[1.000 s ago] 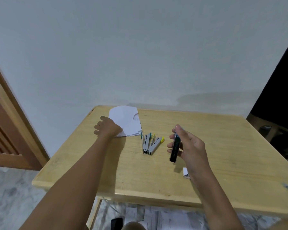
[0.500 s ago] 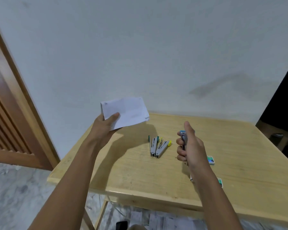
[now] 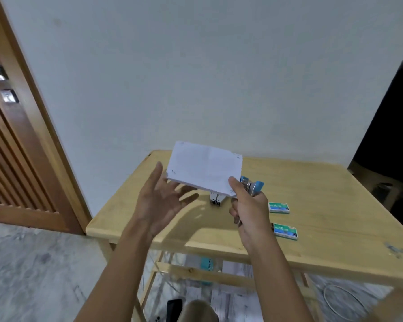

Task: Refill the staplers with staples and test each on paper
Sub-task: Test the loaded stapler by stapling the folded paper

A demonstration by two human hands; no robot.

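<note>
Paper: a white folded stack of paper [image 3: 204, 169], held in the air above the far left part of the bench [image 3: 316, 194], tilted. It has small dark marks near 3 of its corners.
Blue stapler: a metal body with a light blue end, the blue stapler [image 3: 254, 185] sits at the lower right corner of the paper. Its rear part is hidden inside the fist.
Right hand: the right hand [image 3: 249, 206] is curled around the blue stapler, and its thumb lies on the corner of the paper.
Left hand: the left hand [image 3: 163, 201] is wide, palm up and fingers spread, under the left edge of the paper. I cannot tell if it touches the sheet.
Other staplers: 2 staplers [image 3: 215, 199] lie side by side on the bench, mostly hidden behind the paper.
Staples: 2 staple boxes [image 3: 279, 207], green and white, lie on the bench to the right of the right hand, one nearer than the other.
</note>
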